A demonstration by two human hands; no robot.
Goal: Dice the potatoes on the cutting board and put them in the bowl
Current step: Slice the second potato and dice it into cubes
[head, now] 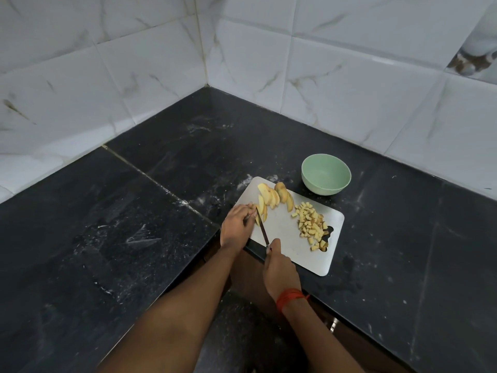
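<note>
a pale grey rectangular cutting board (pixel 289 239) lay on the black speckled stone counter (pixel 121 238), just right of the frame's centre and close to the counter's front edge. along the board's upper left part sat a fan of yellow, brown-skinned potato slices (pixel 270 196), leaning on one another, with a rounded uncut end of potato (pixel 280 187) at the top of the fan. on the board's right part lay a loose heap of small yellow potato cubes (pixel 312 224), some of them spilling over the dark handle cut-out near the board's right edge. all the potato in view lay on the board.

a round mint green bowl (pixel 326 175) stood upright on the counter just beyond the board's upper right edge, near it but apart from it.

the left hand (pixel 236 224) was at the board's left edge, its fingers curled down and pinning the lowest few slices in place. the right hand (pixel 279 267), below the board's near edge, was closed round the handle of a thin dark-bladed knife (pixel 263 230). the blade ran up and to the left, its tip down among the slices right beside the left fingertips. a red thread band (pixel 291 297) circled the right wrist.

white marble-veined wall tiles (pixel 349 76) filled the upper frame, meeting in a corner at top centre.
</note>
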